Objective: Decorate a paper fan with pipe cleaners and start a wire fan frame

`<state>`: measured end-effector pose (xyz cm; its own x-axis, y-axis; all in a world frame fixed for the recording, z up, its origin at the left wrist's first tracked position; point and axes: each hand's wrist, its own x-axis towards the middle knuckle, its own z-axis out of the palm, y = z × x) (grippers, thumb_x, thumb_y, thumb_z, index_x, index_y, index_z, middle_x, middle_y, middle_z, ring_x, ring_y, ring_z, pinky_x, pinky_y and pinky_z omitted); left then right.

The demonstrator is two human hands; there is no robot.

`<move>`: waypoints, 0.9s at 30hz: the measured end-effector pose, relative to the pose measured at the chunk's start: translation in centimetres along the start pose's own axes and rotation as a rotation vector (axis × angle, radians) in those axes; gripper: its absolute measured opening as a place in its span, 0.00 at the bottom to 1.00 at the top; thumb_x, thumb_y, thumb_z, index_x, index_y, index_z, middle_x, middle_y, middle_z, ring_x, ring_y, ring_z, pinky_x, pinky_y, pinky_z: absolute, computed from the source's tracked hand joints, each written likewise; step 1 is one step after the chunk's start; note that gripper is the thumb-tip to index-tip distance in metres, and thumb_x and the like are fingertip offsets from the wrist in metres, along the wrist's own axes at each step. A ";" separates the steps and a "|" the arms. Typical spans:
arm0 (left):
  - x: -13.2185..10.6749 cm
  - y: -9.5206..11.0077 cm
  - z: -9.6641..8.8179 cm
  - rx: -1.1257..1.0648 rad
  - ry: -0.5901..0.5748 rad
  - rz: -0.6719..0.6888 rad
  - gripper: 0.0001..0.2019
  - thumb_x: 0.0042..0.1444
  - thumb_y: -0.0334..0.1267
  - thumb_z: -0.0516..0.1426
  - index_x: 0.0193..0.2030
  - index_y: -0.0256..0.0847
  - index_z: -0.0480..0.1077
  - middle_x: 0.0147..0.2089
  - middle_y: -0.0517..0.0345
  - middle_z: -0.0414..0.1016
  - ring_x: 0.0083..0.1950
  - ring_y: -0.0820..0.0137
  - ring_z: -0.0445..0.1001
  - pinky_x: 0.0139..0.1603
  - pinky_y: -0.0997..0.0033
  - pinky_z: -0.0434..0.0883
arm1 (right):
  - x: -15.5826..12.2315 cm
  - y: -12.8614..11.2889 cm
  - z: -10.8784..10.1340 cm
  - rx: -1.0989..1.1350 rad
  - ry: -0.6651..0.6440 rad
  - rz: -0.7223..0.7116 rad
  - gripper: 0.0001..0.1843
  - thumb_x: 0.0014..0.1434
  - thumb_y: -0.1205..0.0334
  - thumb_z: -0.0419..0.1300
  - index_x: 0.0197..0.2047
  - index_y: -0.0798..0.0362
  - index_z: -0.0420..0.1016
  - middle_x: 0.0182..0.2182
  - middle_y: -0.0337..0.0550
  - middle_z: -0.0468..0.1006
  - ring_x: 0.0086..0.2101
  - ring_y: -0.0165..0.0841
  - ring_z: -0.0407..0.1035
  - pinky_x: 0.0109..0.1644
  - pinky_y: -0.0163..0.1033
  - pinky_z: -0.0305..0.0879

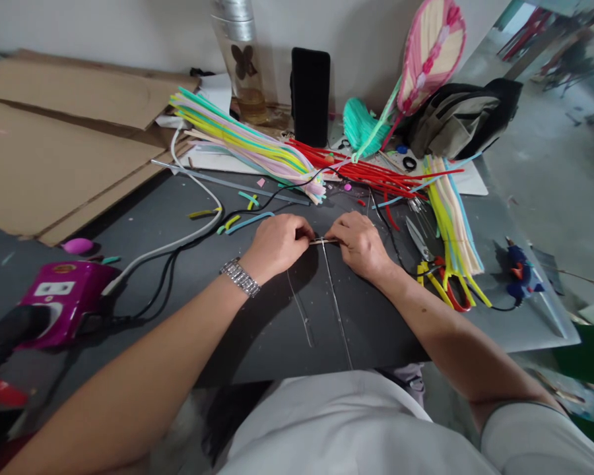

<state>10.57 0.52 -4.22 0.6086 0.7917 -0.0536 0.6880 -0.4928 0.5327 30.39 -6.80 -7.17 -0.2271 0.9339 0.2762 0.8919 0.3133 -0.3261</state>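
Observation:
My left hand [278, 243], with a metal watch on its wrist, pinches one end of a short, thin wooden-looking stick [317, 242]. The other end is between the fingers of my right hand [360, 244]. From the middle of the stick a long thin metal wire [334, 300] runs down toward the table's front edge. How the wire is fixed to the stick is too small to tell. Another thin clear or metallic strand [303, 315] lies on the dark table below my left hand.
Pipe cleaner bundles [257, 148] and red pipe cleaners [371, 173] lie behind my hands. Scissors [440, 280] and a glue gun [519, 267] are at right. A purple power socket [59, 297] with cables stands left, near cardboard [54, 158]. A phone [311, 95] leans at the back.

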 end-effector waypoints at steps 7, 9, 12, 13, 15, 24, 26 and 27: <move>0.0 0.1 0.0 -0.007 -0.011 -0.017 0.12 0.57 0.28 0.58 0.41 0.40 0.84 0.41 0.50 0.86 0.41 0.61 0.81 0.48 0.62 0.74 | 0.0 0.0 0.0 -0.008 0.005 -0.009 0.19 0.63 0.77 0.52 0.39 0.50 0.82 0.39 0.48 0.79 0.43 0.41 0.67 0.47 0.45 0.57; 0.0 0.1 0.0 -0.006 -0.007 -0.012 0.12 0.56 0.28 0.58 0.40 0.41 0.84 0.40 0.51 0.86 0.41 0.61 0.80 0.48 0.62 0.74 | 0.0 0.0 0.0 -0.004 0.008 -0.006 0.19 0.63 0.77 0.52 0.39 0.50 0.82 0.39 0.48 0.79 0.43 0.41 0.67 0.47 0.45 0.57; 0.0 0.0 0.0 -0.007 0.002 -0.004 0.12 0.56 0.28 0.58 0.40 0.42 0.84 0.38 0.52 0.86 0.40 0.63 0.80 0.46 0.64 0.74 | -0.1 0.0 0.1 0.001 0.020 -0.008 0.18 0.63 0.76 0.53 0.39 0.50 0.82 0.39 0.48 0.79 0.43 0.41 0.67 0.47 0.44 0.57; 0.0 0.0 0.0 -0.007 0.005 0.000 0.12 0.56 0.28 0.58 0.39 0.42 0.84 0.38 0.53 0.86 0.39 0.63 0.80 0.46 0.65 0.74 | -0.1 0.0 0.1 0.001 0.022 -0.007 0.18 0.64 0.76 0.53 0.38 0.50 0.82 0.39 0.48 0.79 0.43 0.41 0.67 0.47 0.44 0.57; 0.0 -0.1 0.0 -0.007 0.007 0.003 0.12 0.56 0.28 0.58 0.39 0.42 0.84 0.38 0.53 0.86 0.39 0.63 0.80 0.46 0.64 0.74 | -0.1 0.0 0.1 0.003 0.017 -0.006 0.18 0.64 0.75 0.52 0.39 0.50 0.82 0.39 0.48 0.79 0.43 0.41 0.67 0.47 0.45 0.57; -0.1 0.4 -0.2 -0.015 -0.028 -0.026 0.12 0.57 0.27 0.58 0.41 0.39 0.84 0.42 0.49 0.86 0.42 0.59 0.81 0.49 0.60 0.73 | 0.1 -0.1 -0.1 0.000 0.001 -0.006 0.16 0.65 0.74 0.52 0.39 0.52 0.80 0.37 0.48 0.78 0.42 0.41 0.68 0.48 0.45 0.57; -0.1 0.2 -0.1 -0.014 -0.021 -0.019 0.12 0.57 0.27 0.58 0.40 0.40 0.84 0.41 0.50 0.86 0.41 0.60 0.80 0.48 0.61 0.73 | 0.1 -0.1 -0.1 -0.005 0.006 -0.008 0.17 0.65 0.75 0.51 0.38 0.52 0.80 0.37 0.48 0.79 0.42 0.41 0.68 0.48 0.45 0.58; 0.0 0.2 -0.1 -0.014 -0.013 -0.012 0.12 0.56 0.27 0.58 0.40 0.41 0.84 0.40 0.50 0.86 0.41 0.61 0.80 0.48 0.62 0.74 | 0.1 -0.1 -0.1 -0.007 0.009 -0.010 0.17 0.65 0.75 0.51 0.38 0.52 0.80 0.37 0.48 0.79 0.42 0.41 0.68 0.47 0.45 0.58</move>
<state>10.63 0.42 -4.09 0.6053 0.7928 -0.0715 0.6899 -0.4776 0.5440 30.28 -6.74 -7.03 -0.2327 0.9291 0.2873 0.8925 0.3214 -0.3165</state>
